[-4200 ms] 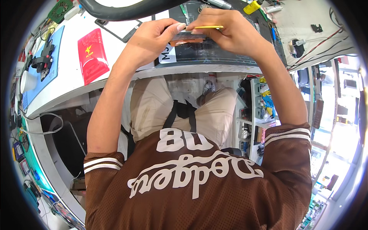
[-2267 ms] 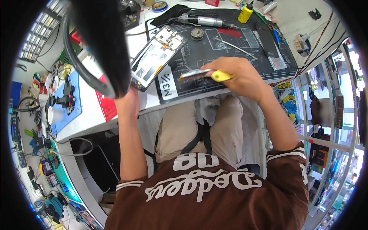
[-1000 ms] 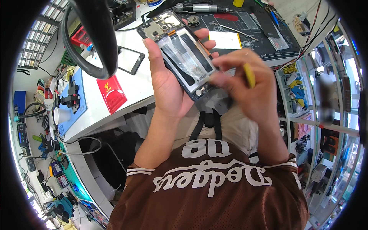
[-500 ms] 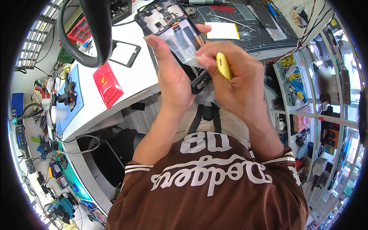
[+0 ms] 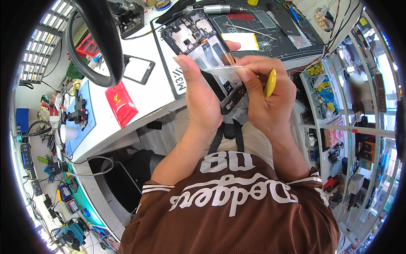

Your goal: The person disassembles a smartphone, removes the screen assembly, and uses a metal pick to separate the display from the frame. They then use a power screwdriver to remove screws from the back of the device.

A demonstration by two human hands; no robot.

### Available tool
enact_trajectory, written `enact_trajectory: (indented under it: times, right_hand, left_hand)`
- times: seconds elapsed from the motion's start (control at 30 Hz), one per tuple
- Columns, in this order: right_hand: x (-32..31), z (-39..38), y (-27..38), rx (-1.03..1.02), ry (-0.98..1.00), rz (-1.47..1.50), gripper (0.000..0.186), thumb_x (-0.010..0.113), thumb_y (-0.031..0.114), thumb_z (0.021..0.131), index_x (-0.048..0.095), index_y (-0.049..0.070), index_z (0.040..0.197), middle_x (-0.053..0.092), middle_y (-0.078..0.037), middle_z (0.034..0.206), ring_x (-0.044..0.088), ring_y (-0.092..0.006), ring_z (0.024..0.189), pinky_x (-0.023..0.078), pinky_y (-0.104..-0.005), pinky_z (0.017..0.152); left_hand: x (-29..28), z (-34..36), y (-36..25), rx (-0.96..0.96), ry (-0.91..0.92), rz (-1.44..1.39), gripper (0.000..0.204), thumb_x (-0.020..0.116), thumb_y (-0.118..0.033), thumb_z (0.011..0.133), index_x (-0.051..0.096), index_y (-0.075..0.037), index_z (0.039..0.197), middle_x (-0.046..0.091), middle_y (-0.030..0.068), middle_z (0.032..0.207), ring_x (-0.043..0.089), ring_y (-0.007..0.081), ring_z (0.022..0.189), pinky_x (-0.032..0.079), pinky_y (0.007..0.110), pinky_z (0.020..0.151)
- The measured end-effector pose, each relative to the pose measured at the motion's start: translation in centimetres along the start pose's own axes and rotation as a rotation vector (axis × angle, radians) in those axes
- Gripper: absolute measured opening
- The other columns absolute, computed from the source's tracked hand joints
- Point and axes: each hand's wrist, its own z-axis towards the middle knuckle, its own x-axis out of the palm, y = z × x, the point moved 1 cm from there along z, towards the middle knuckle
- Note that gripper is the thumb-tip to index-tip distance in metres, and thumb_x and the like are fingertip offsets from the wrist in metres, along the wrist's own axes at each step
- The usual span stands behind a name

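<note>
In my left hand [image 5: 201,95] is an opened phone [image 5: 188,38], tilted, its back off and its inner boards and metal frame showing. My left thumb lies along one side, and fingertips show past the other. My right hand [image 5: 275,101] pinches a crumpled clear plastic film [image 5: 218,67] between thumb and forefinger. That film is lifted partly off the phone's middle, its far part still lying over the battery bay. A yellow oval piece [image 5: 270,83], perhaps a tool handle, sticks out of the same hand; the rest of it is hidden by the fingers.
Beyond the phone, a white flat rectangle with yellow edges [image 5: 240,41] and metal tweezers [image 5: 256,32] lie on a black work mat [image 5: 270,48]. To the left are a dark-rimmed phone panel [image 5: 148,69], a red packet [image 5: 121,106] and a thick black looped arm [image 5: 101,38] overhead.
My right hand has drawn the clear film up and to the right, away from the phone's lower part. The yellow piece has turned more upright. The phone sits slightly lower and to the right in view.
</note>
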Motion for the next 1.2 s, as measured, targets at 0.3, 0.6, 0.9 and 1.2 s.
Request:
enact_trajectory:
  times: [0.3, 0.6, 0.9, 1.2]
  right_hand:
    - [-0.4, 1.0, 1.5, 0.411, 0.298, 0.100, 0.041, 0.092, 0.012, 0.083, 0.068, 0.004, 0.115, 0.070, -0.001, 0.100, 0.059, -0.0071, 0.082, 0.050, -0.0225, 0.071]
    - [-0.9, 2.5, 1.6, 0.064, 0.287, -0.084, 0.010, 0.078, 0.004, 0.094, 0.069, 0.000, 0.098, 0.070, -0.010, 0.083, 0.061, -0.0156, 0.071, 0.053, -0.0312, 0.072]
    - [-0.8, 0.1, 0.5, 0.307, 0.210, 0.002, 0.010, 0.070, 0.007, 0.101, 0.064, 0.000, 0.103, 0.074, -0.018, 0.093, 0.071, -0.0224, 0.081, 0.055, -0.0345, 0.074]
    - [1.0, 0.1, -1.4, 0.321, 0.058, 0.263, 0.026, 0.083, 0.012, 0.093, 0.059, 0.003, 0.093, 0.079, -0.013, 0.099, 0.072, -0.0155, 0.075, 0.051, -0.0311, 0.062]
  left_hand:
    - [-0.1, 0.0, -0.6, -0.055, 0.111, -0.136, 0.092, 0.022, -0.080, 0.105, 0.050, -0.002, 0.146, 0.066, 0.0145, 0.130, 0.068, 0.0194, 0.091, 0.057, 0.031, 0.069]
    - [-0.2, 0.1, -1.0, 0.028, 0.060, 0.173, 0.084, 0.024, -0.073, 0.109, 0.059, -0.002, 0.138, 0.069, 0.0121, 0.127, 0.068, 0.0198, 0.109, 0.056, 0.035, 0.094]
    - [-1.0, -1.4, 0.5, -0.044, -0.027, 0.120, 0.092, 0.033, -0.081, 0.103, 0.054, 0.000, 0.141, 0.068, 0.0157, 0.125, 0.069, 0.0203, 0.109, 0.055, 0.035, 0.095]
    - [-2.7, 0.2, -0.2, -0.091, 0.031, -0.123, 0.088, 0.025, -0.074, 0.108, 0.041, -0.003, 0.157, 0.068, 0.0224, 0.129, 0.070, 0.0266, 0.115, 0.057, 0.039, 0.100]
